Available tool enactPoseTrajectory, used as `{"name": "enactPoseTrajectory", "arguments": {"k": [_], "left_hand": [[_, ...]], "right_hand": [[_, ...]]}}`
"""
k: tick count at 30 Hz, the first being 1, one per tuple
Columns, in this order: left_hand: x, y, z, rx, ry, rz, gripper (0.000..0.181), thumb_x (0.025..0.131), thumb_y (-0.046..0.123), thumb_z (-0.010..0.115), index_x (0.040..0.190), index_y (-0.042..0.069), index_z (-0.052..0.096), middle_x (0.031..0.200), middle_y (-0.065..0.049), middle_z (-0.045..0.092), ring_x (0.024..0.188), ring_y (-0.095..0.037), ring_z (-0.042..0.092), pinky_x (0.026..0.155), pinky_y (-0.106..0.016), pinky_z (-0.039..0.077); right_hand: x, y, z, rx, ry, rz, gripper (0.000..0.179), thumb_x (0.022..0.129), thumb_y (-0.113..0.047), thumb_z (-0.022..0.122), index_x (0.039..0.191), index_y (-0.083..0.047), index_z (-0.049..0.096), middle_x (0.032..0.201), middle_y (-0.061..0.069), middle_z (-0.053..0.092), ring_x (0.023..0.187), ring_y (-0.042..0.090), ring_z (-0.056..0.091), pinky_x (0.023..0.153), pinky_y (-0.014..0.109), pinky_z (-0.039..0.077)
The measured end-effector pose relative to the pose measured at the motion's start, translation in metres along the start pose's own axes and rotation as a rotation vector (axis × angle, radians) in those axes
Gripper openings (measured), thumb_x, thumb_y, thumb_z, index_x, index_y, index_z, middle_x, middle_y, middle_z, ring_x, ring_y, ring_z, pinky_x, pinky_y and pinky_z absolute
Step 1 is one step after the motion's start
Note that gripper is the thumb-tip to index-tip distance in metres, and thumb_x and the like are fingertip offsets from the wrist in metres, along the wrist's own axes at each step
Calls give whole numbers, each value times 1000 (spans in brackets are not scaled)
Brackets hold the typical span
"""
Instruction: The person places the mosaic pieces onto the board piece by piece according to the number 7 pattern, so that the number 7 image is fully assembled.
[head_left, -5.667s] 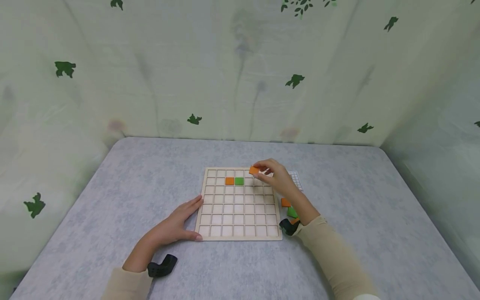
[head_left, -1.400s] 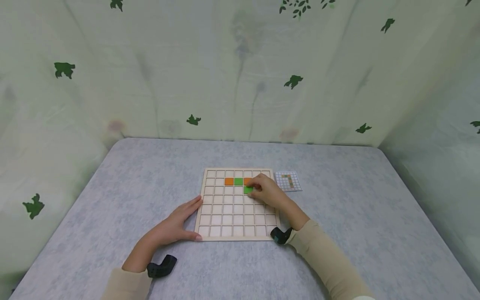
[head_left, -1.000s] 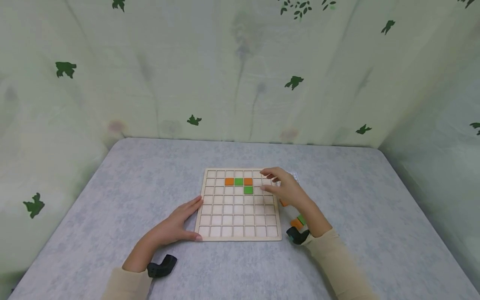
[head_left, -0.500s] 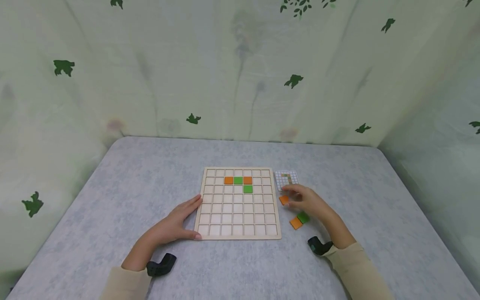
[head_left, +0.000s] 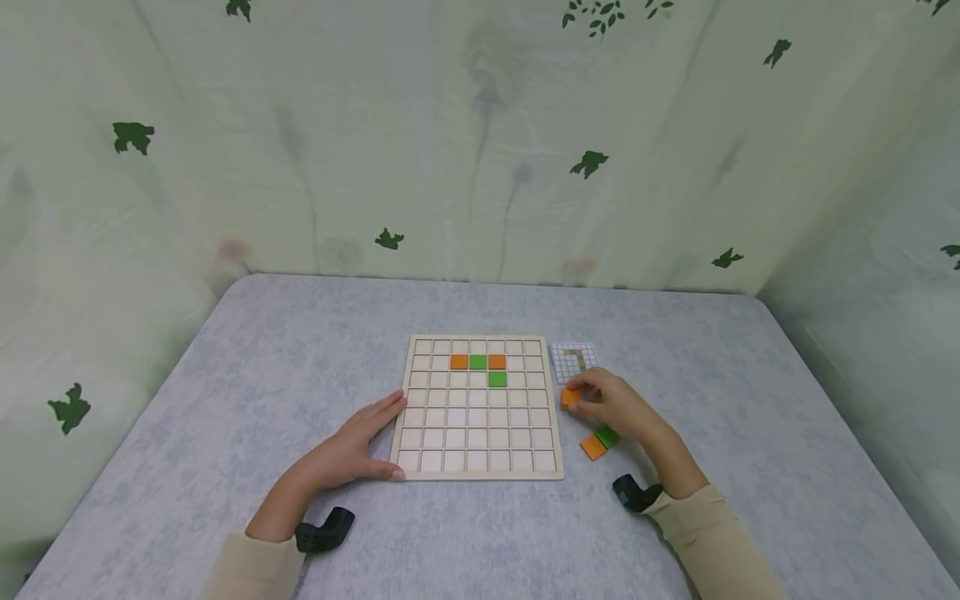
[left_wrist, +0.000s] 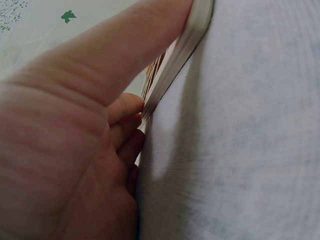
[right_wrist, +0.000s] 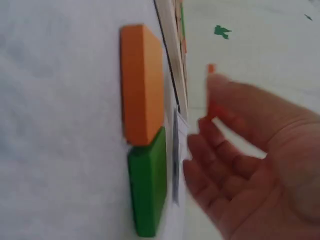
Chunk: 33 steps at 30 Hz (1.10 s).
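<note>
A square wooden grid board (head_left: 450, 436) lies on the table. My left hand (head_left: 347, 452) rests against its left edge, thumb at the near corner and fingers extended along the side. On the board, an orange tile (head_left: 459, 362), a green tile (head_left: 477, 362) and another orange tile (head_left: 497, 362) form a row, with a second green tile (head_left: 497, 379) just below the right one. Beside the board's right edge, my right hand (head_left: 621, 408) pinches an orange tile (head_left: 569, 397) between thumb and fingers. The right wrist view shows this tile (right_wrist: 210, 90) raised off the table.
Nearer than my right hand, a loose orange tile (head_left: 593, 447) and a loose green tile (head_left: 607, 436) lie touching. A small printed grid card (head_left: 564, 367) with a coloured pattern sits right of the board's far corner. A patterned curtain (head_left: 480, 167) hangs behind the table (head_left: 315, 333).
An orange and a green tile have been added to the board. My right hand let go, moved right to the loose tiles and picked up an orange one. The left hand stays put.
</note>
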<state>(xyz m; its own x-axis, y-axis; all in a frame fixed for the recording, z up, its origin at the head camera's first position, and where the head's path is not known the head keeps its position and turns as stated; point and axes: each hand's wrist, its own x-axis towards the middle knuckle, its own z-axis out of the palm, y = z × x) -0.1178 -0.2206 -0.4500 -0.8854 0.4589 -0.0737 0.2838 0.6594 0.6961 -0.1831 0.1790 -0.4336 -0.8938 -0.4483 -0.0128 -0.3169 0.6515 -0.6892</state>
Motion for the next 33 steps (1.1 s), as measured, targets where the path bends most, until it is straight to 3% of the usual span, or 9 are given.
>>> {"name": "enactPoseTrajectory", "arguments": {"k": [9, 17, 22, 29, 33], "left_hand": [[0, 0, 1, -2, 3, 7, 106, 63, 48, 76, 143, 4, 22, 148, -10, 13, 133, -34, 11, 101, -54, 15], [0, 1, 2, -3, -3, -6, 106, 63, 49, 75, 143, 5, 21, 149, -10, 13, 133, -34, 10, 101, -54, 15], [0, 2, 1, -1, 1, 10, 105, 63, 47, 76, 142, 3, 22, 148, -11, 14, 132, -35, 11, 100, -54, 16], [-1, 1, 1, 7, -3, -7, 107, 62, 49, 75, 143, 5, 21, 149, -9, 13, 133, -33, 11, 101, -53, 16], [-1, 1, 0, 11, -2, -4, 107, 62, 51, 75, 143, 5, 21, 149, -8, 13, 133, -33, 11, 101, -53, 16]], "right_hand": [[19, -33, -1, 20, 93, -183, 27, 84, -19, 65, 109, -8, 61, 103, 1, 59, 92, 18, 53, 76, 36, 45], [40, -61, 18, 100, 114, -257, 28, 84, -20, 64, 109, -8, 62, 103, 1, 58, 92, 18, 52, 76, 31, 45], [48, -60, 37, 120, 47, -243, 27, 85, -13, 63, 109, -2, 61, 104, 6, 59, 91, 20, 53, 75, 31, 45], [50, -50, 51, 84, -41, -92, 21, 82, -17, 67, 102, -12, 62, 101, -2, 56, 93, 13, 51, 81, 30, 43], [52, -47, 54, 48, -53, -116, 21, 80, -17, 69, 100, -13, 63, 102, -2, 55, 97, 13, 50, 85, 31, 41]]}}
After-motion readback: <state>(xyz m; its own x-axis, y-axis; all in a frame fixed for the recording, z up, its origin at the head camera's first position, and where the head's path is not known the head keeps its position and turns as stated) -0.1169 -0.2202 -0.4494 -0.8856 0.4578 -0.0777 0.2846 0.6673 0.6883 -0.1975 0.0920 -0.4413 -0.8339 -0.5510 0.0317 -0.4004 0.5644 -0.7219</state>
